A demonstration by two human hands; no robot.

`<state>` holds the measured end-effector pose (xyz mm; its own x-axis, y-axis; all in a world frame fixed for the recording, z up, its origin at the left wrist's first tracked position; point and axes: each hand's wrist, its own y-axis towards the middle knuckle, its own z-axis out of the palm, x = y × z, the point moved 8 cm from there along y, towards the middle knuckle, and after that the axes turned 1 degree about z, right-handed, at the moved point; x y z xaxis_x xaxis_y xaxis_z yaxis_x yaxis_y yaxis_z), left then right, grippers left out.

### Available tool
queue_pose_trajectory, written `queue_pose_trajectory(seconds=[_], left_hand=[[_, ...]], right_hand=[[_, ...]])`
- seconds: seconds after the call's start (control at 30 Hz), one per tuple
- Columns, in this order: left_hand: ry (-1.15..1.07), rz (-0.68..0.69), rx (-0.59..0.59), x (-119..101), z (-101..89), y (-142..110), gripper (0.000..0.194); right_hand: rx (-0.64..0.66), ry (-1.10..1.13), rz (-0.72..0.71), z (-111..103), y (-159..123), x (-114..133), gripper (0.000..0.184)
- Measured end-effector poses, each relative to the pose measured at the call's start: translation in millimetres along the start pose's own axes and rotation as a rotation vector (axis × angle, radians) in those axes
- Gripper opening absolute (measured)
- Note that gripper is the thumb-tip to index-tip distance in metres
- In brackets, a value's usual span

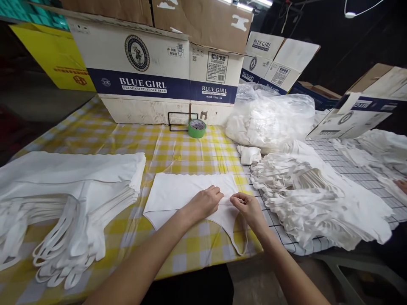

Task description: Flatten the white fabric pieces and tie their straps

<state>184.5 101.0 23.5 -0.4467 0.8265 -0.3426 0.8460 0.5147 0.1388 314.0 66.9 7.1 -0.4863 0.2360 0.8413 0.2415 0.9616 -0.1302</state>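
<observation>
Here's your table: a Blue Girl carton (pixel 143 111) walls off the far side, with a roll of green tape (pixel 197 129) and a black wire frame (pixel 169 123) standing against its foot. Over on your left, a thick stack of white garments (pixel 79 169) spreads its straps toward you; on your right, a big loose pile of white garments (pixel 318 203) rises on the grid-patterned cloth (pixel 341 159), a stuffed clear plastic bag (pixel 273 112) behind it. At the far right edge, a bit of another person's hand (pixel 402 185) shows. Between stack and pile, nothing stands in your way.

And there's the white garment (pixel 182 195), flat on the yellow checked cloth (pixel 119 137) right in front of you, scalloped edge away, strap looping near the table's front edge.

Both your forearms slant inward, wrists low, hands nearly meeting over its right half. Your left hand (pixel 206 201) has its fingers curled close, tips down on the fabric; whether they catch a fold, you can't tell from here. Your right hand (pixel 248 208) pinches the fabric between thumb and forefinger, the gap narrow, just beside the left fingertips.
</observation>
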Motion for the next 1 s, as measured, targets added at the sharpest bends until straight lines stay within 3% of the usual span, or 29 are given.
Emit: queue_pose_trajectory(seconds=[0.13,0.27,0.43,0.63,1.0], left_hand=[[-0.002,0.053,0.028,-3.5,-3.0,-6.6,0.032],[-0.032,0.053,0.019,0.8,0.6,-5.7,0.027],[-0.295,-0.052,-0.085,19.8,4.2,-2.5,0.017],[-0.541,-0.176,-0.116,35.5,6.2,-1.2,0.012],[-0.628,-0.195,-0.113,38.2,1.4,2.5,0.011]], right_hand=[[-0.002,0.001,0.032,2.7,1.6,-4.2,0.027],[0.041,0.013,-0.009,8.9,1.5,3.4,0.027],[0.097,-0.007,-0.010,14.2,2.3,5.0,0.030],[0.070,-0.135,-0.051,17.4,-0.4,10.8,0.029],[0.022,-0.796,-0.376,31.0,2.4,35.4,0.021]])
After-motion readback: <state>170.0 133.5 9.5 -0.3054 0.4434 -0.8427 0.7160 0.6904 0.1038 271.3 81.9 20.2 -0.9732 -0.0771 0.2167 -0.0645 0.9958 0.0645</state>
